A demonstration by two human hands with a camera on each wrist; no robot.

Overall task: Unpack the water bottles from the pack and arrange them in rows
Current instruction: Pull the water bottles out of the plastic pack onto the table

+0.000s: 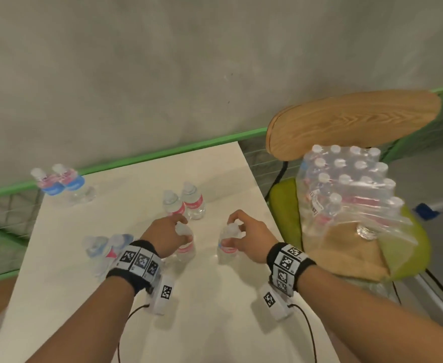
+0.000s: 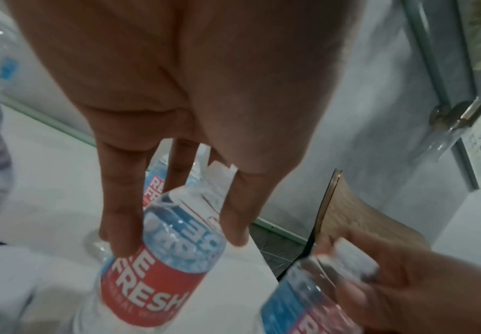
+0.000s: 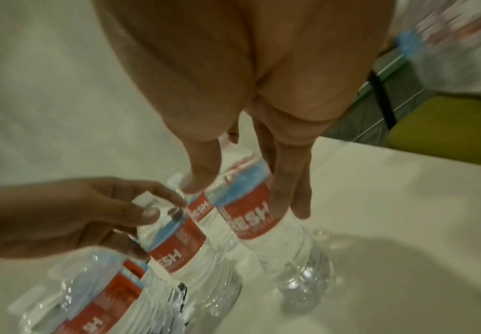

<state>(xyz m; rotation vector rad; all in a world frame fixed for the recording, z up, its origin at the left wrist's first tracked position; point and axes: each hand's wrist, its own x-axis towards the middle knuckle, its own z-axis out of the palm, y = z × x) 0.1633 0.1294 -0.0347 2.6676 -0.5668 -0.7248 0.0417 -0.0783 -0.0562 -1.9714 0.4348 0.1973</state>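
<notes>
A white rectangular tabletop (image 1: 215,297) sits against a grey concrete wall (image 1: 162,61), its far edge running along a green metal rail (image 1: 162,151) and its right edge dropping off just beside a wooden-backed chair with a lime-green seat (image 1: 351,121). On that seat rests the clear shrink-wrapped pack of small water bottles (image 1: 346,184), torn open at its near end, well clear of the table. Both hands are over the middle of the table: the left hand (image 1: 166,235) wraps its fingers round the neck and shoulder of a clear plastic water bottle with a red label (image 1: 185,244), and the right hand (image 1: 246,238) grasps a matching second bottle (image 1: 227,243) just beside it, a bare strip of table between the two. Beyond them stand two more red-labelled bottles (image 1: 185,203) touching each other; a blue-labelled pair (image 1: 60,183) stands at the far left corner, near the rail, and another blue-capped pair (image 1: 105,247) sits close by the left wrist. Bare white surface lies in front, towards the camera, and along the right edge. The left wrist view shows the fingers (image 2: 119,226) straddling the label, which reads "REFRESH", lettering the head view blurs. The right wrist view shows the right hand's bottle standing upright with its base (image 3: 299,291) on the table.
</notes>
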